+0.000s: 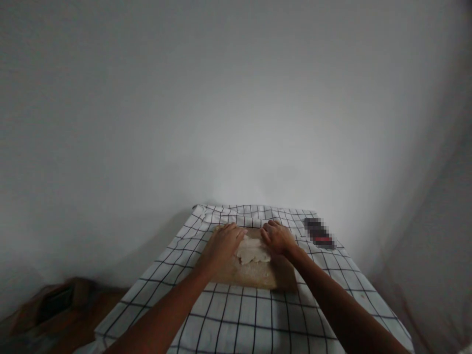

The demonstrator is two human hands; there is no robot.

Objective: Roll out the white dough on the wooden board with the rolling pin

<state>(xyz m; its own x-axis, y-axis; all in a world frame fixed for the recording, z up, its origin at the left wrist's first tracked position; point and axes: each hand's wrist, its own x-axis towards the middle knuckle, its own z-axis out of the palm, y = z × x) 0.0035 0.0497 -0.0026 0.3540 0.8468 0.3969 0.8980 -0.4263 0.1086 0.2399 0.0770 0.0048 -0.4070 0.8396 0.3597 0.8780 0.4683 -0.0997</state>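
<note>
Forearms (328, 297) cropped, dough (254, 251) part-hidden; dark object (317, 233) pixelated

The dough (253, 255) is a single off-white piece, flattened into a thin sheet. Its outline is irregular: the near edge is ragged and lobed. The surface is matte; a smoother pale band crosses the far portion, and whether this is a fold or a separate item cannot be determined. Both lateral ends are partly covered.

The dough lies flat on the board (247, 278), on its far portion, well inside the near edge. The board is tan, flat and straight along its near edge. Faint pale marks show on its exposed near surface, and the near right corner is in shadow.
</note>
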